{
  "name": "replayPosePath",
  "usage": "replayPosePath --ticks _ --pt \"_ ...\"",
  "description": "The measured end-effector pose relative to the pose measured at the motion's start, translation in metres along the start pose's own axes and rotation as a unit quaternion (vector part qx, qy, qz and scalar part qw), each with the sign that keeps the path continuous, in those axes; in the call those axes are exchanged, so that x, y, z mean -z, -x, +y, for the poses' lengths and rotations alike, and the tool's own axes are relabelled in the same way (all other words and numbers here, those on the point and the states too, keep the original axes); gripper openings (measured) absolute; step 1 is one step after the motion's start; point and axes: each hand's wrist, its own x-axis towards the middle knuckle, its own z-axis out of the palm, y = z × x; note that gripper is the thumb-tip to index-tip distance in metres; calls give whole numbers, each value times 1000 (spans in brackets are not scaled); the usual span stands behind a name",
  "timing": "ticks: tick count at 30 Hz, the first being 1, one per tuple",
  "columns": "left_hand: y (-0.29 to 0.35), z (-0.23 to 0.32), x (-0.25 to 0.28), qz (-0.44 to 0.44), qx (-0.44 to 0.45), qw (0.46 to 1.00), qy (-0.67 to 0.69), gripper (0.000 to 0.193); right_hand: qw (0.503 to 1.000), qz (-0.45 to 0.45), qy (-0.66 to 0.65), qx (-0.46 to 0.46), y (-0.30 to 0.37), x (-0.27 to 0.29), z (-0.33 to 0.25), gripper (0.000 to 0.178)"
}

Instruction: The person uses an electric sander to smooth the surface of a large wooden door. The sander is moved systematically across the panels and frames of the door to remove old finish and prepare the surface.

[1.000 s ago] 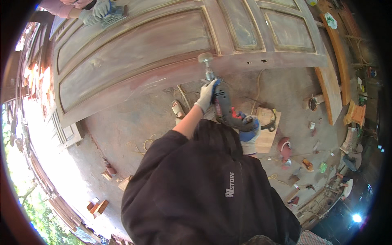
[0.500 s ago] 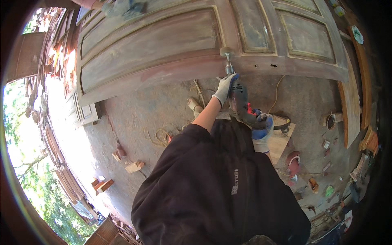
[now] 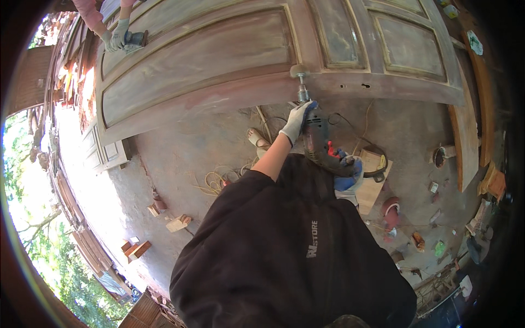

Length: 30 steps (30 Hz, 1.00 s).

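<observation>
A dark power drill (image 3: 316, 134) is held between my two gloved hands, pointing away from me. My left hand (image 3: 297, 121), in a white and blue glove, wraps round its front just behind the metal chuck (image 3: 303, 94). At the rear, my right hand (image 3: 349, 177) closes on the handle; the sleeve and drill body partly hide its fingers. A round tan sanding head (image 3: 299, 71) on the drill's shaft meets the frame of a large panelled wooden door (image 3: 229, 94), beside a raised moulding. The door's surface looks dusty and brown-grey.
Across the door at the far left, another person's gloved hands (image 3: 117, 35) hold a sanding tool (image 3: 135, 39). A cable (image 3: 377, 174) trails from my drill past a wooden board (image 3: 373, 188). Coiled cord (image 3: 214, 179) and wood blocks (image 3: 178, 223) lie on the floor. Planks (image 3: 464, 142) stand at right.
The other person's hands have moved left along the door with their tool. My drill's head has shifted slightly left along the frame, both hands still on the drill.
</observation>
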Motion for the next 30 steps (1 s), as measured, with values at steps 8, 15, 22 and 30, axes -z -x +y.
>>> replayPosePath --ticks 8,15,22,30 --pt "-4 12 9 -2 19 1000 -23 36 1000 0 -7 8 3 -20 4 27" --pt "-3 13 29 -3 5 1000 11 32 999 -15 31 -13 6 -34 1 26" --pt "-4 4 18 -29 -19 999 -21 24 1000 18 20 1 16 -37 1 27" --pt "-6 14 18 -29 35 999 13 25 999 38 23 -5 14 -39 1 25"
